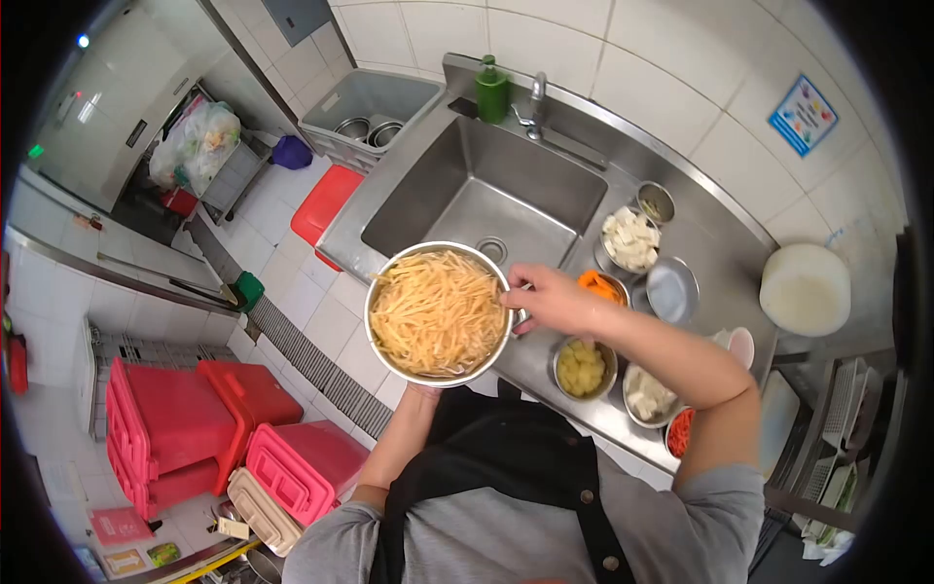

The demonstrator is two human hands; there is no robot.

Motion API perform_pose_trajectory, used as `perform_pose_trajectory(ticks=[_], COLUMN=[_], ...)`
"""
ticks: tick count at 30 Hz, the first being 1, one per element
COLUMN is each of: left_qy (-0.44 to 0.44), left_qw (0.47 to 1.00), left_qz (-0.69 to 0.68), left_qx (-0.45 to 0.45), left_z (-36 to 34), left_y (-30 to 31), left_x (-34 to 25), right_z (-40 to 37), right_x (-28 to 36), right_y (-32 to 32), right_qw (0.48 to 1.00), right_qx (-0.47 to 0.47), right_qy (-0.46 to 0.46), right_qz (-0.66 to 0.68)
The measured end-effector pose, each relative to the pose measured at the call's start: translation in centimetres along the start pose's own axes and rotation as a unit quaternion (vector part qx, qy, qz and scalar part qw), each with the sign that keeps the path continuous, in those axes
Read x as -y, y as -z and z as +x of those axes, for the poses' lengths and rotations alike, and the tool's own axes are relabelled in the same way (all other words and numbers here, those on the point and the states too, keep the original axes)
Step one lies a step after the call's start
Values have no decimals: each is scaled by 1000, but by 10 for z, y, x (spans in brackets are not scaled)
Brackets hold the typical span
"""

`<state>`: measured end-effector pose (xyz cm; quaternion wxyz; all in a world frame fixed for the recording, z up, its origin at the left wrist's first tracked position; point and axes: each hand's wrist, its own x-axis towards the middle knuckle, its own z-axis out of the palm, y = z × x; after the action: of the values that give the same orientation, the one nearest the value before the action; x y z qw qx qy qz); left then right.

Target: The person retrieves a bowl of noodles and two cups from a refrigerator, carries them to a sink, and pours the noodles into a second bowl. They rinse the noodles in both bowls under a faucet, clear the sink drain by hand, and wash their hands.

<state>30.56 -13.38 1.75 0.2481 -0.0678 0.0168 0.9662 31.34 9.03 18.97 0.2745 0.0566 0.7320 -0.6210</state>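
The right hand (545,297) grips the steel bowl (387,362) (heaped with pale yellow shreds (438,311)) beside the sink (486,185).

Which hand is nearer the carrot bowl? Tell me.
Right. The right hand grips the big bowl's rim just beside the carrot bowl; the left arm reaches under the big bowl, farther away, hand hidden.

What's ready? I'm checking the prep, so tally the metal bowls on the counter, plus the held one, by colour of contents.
Yellow: 2, strips in the held bowl gripped by the right hand, and chunks
White: 2, cubes and pieces
Orange or red: 2, orange pieces and red strips
Empty: 1, flat dish
Unclear contents: 1, small bowl
Total: 8
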Motion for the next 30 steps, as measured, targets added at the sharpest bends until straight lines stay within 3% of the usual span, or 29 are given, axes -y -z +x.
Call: perform_pose_trajectory(ticks=[4, 8, 18, 26, 30], left_qy=[38, 116, 257, 324, 293], left_qw=[999, 993, 966, 945, 954], left_qz=[7, 16, 20, 31, 58], left_qx=[-3, -2, -6, 30, 22], left_z=[64, 141, 304, 375, 398], left_y=[-3, -7, -19, -51, -35], left_x=[-65, -129, -254, -257, -250], right_z=[85, 159, 293, 316, 295], right_x=[56, 95, 159, 178, 204], right_y=[3, 0, -12, 13, 26], right_qw=[993, 978, 912, 872, 852], right_qx=[-46, -123, -291, -363, -388], right_qy=[-108, -157, -148, -82, -45], right_qz=[18, 59, 247, 319, 348])
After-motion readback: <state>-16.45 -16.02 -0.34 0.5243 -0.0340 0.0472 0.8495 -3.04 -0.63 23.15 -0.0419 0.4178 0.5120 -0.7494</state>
